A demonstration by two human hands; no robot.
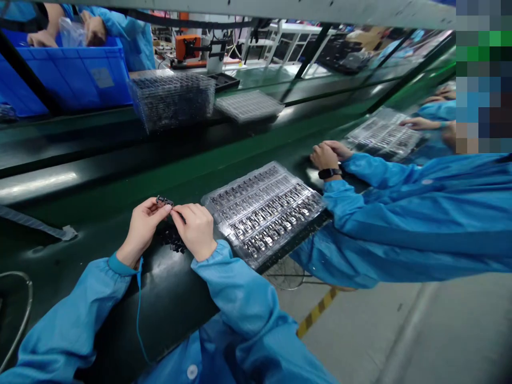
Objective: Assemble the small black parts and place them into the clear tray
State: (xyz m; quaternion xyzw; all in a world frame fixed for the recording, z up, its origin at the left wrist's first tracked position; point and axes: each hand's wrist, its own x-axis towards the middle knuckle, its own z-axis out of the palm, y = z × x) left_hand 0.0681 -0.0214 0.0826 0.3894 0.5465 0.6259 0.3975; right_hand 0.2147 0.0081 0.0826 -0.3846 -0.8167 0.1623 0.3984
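Between thumb and fingers, my left hand (144,226) pinches a small dark part with metallic bits (164,200). My right hand (196,228) meets it there, thumb and fingertips pressed together at the part's near end; whether a second tiny piece sits in them is hidden. Below both hands lies a loose pile of small black pieces (174,241) on the dark green work surface (160,298). Just right of my right hand rests a clear plastic tray (264,213) with rows of small metallic and black parts in its pockets. A blue cord hangs from my left cuff.
A co-worker's hands (330,154) rest beyond the tray's right end, near another filled tray (384,130). Across the line stand stacked clear trays (172,98), a single tray (250,105) and a blue bin (72,80) with another person's hands over it. A metal beam (280,10) crosses overhead.
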